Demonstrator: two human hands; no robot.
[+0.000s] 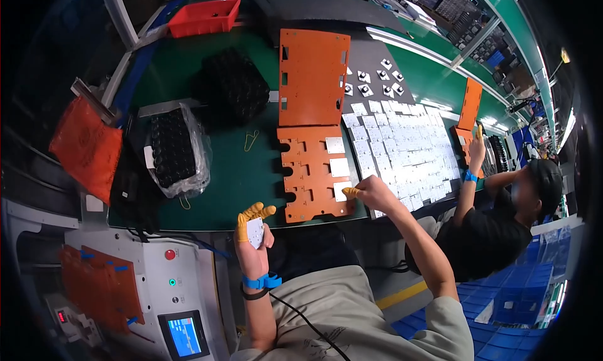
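The left hand [254,238] is raised off the near edge of the table [239,179], palm up, its orange-capped fingers [259,211] curled round a small white plate [255,231] that it holds. A blue wrist strap [262,281] with a dark cord sits on that forearm. The right hand [370,193] reaches out to the near right corner of an orange jig [312,172] lying flat at the table's near edge; its capped fingertips [349,192] pinch together on a white square [342,190] seated in the jig's lowest slot. Two more white squares [337,155] fill the slots above it.

A second orange board [313,77] lies just beyond the jig, touching its far end. Right of both, a grey mat [402,141] is covered with rows of white squares, running to the table's right edge. Left of the jig a thin wire hook [250,140] lies on the green surface. Further left, a stack of black trays in clear wrap [174,148] sits near the left edge, with another black tray [231,84] behind it. A red bin [204,16] stands at the far left corner.

Another person [502,216] in a black shirt sits to the right, one hand lifted to a further orange board [470,103]. Below the table's near left corner a control panel [173,279] shows a red button and a small screen [184,336].
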